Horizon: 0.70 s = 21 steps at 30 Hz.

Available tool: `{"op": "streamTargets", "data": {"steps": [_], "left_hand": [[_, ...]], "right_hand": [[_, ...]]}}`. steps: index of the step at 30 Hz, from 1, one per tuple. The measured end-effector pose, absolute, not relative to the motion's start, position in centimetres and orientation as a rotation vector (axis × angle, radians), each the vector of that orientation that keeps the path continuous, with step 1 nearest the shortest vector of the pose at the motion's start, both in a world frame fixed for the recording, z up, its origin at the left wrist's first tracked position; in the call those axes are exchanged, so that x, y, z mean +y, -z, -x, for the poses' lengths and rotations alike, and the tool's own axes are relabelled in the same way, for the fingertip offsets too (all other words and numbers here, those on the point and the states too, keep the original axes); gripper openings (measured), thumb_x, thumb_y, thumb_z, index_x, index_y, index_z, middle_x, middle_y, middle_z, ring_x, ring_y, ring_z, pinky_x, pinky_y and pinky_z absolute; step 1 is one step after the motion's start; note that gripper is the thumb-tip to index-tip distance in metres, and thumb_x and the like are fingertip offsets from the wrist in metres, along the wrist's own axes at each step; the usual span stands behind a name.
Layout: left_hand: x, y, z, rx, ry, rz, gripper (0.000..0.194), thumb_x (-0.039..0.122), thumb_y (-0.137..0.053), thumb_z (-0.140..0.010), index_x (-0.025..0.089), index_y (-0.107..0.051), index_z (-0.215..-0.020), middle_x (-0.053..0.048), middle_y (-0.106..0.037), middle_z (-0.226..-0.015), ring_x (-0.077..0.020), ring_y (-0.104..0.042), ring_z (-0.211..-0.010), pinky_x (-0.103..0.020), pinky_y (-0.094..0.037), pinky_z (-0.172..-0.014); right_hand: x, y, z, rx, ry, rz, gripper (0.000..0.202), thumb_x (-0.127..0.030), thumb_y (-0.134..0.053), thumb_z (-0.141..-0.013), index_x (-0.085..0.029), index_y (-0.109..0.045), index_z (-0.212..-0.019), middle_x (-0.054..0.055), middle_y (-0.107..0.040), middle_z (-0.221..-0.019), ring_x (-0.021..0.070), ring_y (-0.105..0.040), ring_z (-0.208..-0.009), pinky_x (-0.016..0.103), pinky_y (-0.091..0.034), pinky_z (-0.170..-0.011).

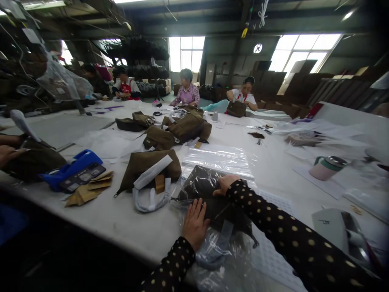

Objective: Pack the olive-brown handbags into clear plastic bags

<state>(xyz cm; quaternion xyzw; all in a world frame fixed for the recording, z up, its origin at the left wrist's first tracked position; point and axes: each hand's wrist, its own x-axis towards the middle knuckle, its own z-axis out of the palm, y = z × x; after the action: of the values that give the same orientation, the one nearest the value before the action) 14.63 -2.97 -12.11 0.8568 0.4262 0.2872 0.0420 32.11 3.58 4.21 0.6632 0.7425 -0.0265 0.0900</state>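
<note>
A dark olive handbag [200,182] lies inside a clear plastic bag [240,253] at the table's near edge. Its pale wrapped handle [212,253] shows through the film on the near side. My left hand [195,223] rests flat on the plastic over the handbag, fingers stretched out. At the far right side of the package, my right hand [226,185] has its fingers curled on the film, the thumb pointing left. Just left of the package sits another olive handbag [148,166] with white-wrapped handles [152,205] and a brown tag [159,183].
Left are a blue tape dispenser [73,166], a phone [83,177] and brown paper tags [91,190]. Flat plastic bags [219,158] and several handbags [185,127] lie beyond. A mug [327,167] and white device [331,229] stand right. Co-workers [185,91] sit across the table.
</note>
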Motion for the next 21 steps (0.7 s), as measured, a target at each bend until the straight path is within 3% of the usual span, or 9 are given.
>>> {"op": "streamTargets", "data": {"steps": [3, 5, 7, 9, 11, 15, 18, 21], "left_hand": [[-3.8, 10.8, -14.0, 1.345, -0.945, -2.647, 0.049, 0.026, -0.04, -0.088, 0.015, -0.033, -0.135, -0.013, -0.033, -0.141, -0.0282, -0.022, -0.133, -0.047, -0.031, -0.102], [-5.7, 10.1, -12.8, 1.221, -1.028, -2.649, 0.044, 0.028, -0.042, -0.088, 0.016, -0.04, -0.13, -0.014, -0.039, -0.137, -0.0292, -0.029, -0.129, -0.047, -0.033, -0.099], [-8.3, 10.2, -11.4, 0.836, -1.036, -2.699, 0.04, 0.033, -0.044, -0.087, 0.018, -0.046, -0.123, -0.013, -0.053, -0.122, -0.0246, -0.047, -0.114, -0.04, -0.038, -0.095], [-10.9, 11.0, -10.2, 0.441, -0.92, -2.733, 0.033, 0.031, -0.044, -0.088, 0.02, -0.048, -0.118, -0.007, -0.063, -0.103, -0.0168, -0.056, -0.095, -0.031, -0.042, -0.089], [-12.8, 11.9, -9.5, 0.283, -0.749, -2.741, 0.032, 0.025, -0.045, -0.087, 0.02, -0.046, -0.118, -0.004, -0.064, -0.099, -0.0147, -0.057, -0.09, -0.028, -0.043, -0.087], [-14.3, 12.9, -9.4, 0.414, -0.585, -2.672, 0.051, 0.039, -0.057, -0.077, 0.015, -0.044, -0.12, -0.012, -0.058, -0.113, -0.0251, -0.051, -0.104, -0.04, -0.041, -0.091], [-14.5, 12.2, -9.4, 0.581, -0.788, -2.441, 0.018, 0.025, -0.047, -0.084, 0.018, -0.056, -0.098, -0.009, -0.062, -0.097, -0.0204, -0.055, -0.093, -0.035, -0.044, -0.085], [-14.6, 10.8, -8.8, 0.863, -1.08, -2.011, 0.022, 0.021, -0.036, -0.089, 0.018, -0.057, -0.084, -0.006, -0.062, -0.084, -0.0156, -0.058, -0.081, -0.027, -0.047, -0.074]], "right_hand": [[-1.4, -3.5, -38.1, 2.374, -0.145, -1.918, 0.032, -0.021, -0.05, -0.084, -0.017, -0.055, -0.115, 0.012, -0.058, -0.11, 0.0256, -0.051, -0.105, 0.04, -0.042, -0.088], [-6.6, -1.1, -41.4, 2.849, -0.553, -1.481, 0.039, -0.008, -0.042, -0.084, -0.027, -0.054, -0.117, 0.006, -0.051, -0.124, 0.0236, -0.043, -0.117, 0.042, -0.037, -0.096], [-11.8, 2.6, -43.7, 3.103, -0.717, -1.008, 0.044, -0.009, -0.039, -0.087, -0.036, -0.051, -0.118, -0.001, -0.046, -0.13, 0.0236, -0.04, -0.121, 0.046, -0.032, -0.1], [-15.5, 6.1, -44.8, 3.167, -0.744, -0.88, 0.043, -0.01, -0.038, -0.088, -0.038, -0.051, -0.118, -0.003, -0.044, -0.132, 0.0229, -0.04, -0.121, 0.048, -0.027, -0.103], [-17.0, 8.5, -45.0, 3.184, -0.7, -0.982, 0.038, -0.011, -0.039, -0.088, -0.034, -0.055, -0.114, -0.002, -0.048, -0.128, 0.0227, -0.041, -0.12, 0.048, -0.028, -0.102], [-15.8, 9.6, -43.7, 3.325, -0.192, -1.378, 0.024, -0.021, -0.038, -0.091, -0.022, -0.06, -0.098, 0.005, -0.062, -0.1, 0.0209, -0.05, -0.108, 0.038, -0.045, -0.087], [-15.2, 9.0, -41.7, 3.394, 0.148, -1.793, 0.027, -0.024, -0.033, -0.091, -0.018, -0.059, -0.094, 0.008, -0.061, -0.088, 0.02, -0.054, -0.095, 0.035, -0.049, -0.076], [-15.9, 8.7, -38.7, 3.42, -0.038, -2.305, 0.023, -0.023, -0.036, -0.088, -0.019, -0.059, -0.087, 0.01, -0.058, -0.092, 0.0214, -0.055, -0.091, 0.038, -0.047, -0.075]]}}
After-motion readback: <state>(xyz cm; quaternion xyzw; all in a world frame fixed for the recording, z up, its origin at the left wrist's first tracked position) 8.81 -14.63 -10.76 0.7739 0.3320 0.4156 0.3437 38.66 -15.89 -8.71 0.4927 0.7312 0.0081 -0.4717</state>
